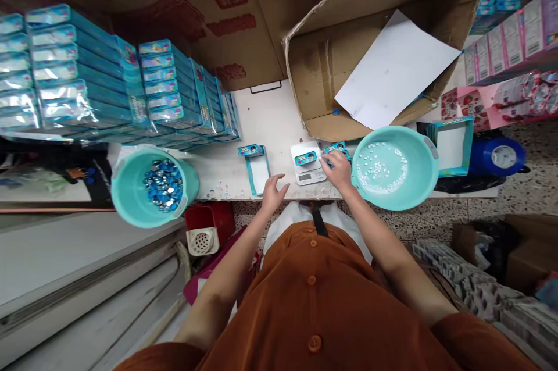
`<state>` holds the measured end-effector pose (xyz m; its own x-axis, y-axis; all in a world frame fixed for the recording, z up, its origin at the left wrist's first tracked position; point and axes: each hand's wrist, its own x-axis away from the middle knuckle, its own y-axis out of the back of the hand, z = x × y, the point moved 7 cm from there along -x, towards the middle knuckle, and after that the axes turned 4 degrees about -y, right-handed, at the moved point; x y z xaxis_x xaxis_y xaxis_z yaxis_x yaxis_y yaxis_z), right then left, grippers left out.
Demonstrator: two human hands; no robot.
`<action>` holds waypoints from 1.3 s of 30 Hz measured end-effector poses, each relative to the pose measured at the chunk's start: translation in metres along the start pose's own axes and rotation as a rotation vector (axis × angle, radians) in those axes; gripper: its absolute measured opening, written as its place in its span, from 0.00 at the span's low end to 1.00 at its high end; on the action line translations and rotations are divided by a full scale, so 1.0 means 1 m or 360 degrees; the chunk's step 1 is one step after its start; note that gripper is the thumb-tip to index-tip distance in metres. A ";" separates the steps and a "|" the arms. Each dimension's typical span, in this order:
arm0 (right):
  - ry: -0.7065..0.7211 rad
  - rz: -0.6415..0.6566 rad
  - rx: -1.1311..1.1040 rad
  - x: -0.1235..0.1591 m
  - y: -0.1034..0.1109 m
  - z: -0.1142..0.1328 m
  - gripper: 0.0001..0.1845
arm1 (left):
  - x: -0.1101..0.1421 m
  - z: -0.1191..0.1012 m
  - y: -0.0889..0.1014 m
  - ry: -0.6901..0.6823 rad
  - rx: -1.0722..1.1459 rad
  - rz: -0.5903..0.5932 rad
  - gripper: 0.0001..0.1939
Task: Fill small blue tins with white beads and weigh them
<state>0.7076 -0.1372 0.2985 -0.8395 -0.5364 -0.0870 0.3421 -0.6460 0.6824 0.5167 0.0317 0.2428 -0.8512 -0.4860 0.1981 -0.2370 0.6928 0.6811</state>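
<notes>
My left hand [274, 193] rests at the front edge of the white table [279, 115], fingers apart and holding nothing, next to an open teal card tray [258, 170]. My right hand [337, 168] grips a small teal package [335, 149] just right of a white digital kitchen scale [307, 164]. Another small teal package [306, 158] lies on the scale. To my left, a teal basin [152, 188] holds blue glass gems [163, 185]. To my right, a teal basin [394, 167] holds white beads [378, 168].
Stacks of shrink-wrapped teal boxes [87, 74] fill the table's left side. A large open cardboard box [375, 51] with a white sheet [394, 68] stands behind the scale. An open teal box [451, 147] and a blue tape roll [497, 156] sit further right.
</notes>
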 end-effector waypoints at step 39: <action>-0.1380 0.0356 0.0435 0.084 0.028 -0.211 0.18 | -0.021 0.016 0.023 -0.0151 -0.0086 0.0169 0.14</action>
<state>0.7359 -0.3151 0.1573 -0.8255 0.0310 0.5636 0.5149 -0.3676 0.7744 0.5216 0.0660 0.2430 -0.9111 -0.3573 0.2055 -0.1199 0.7068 0.6972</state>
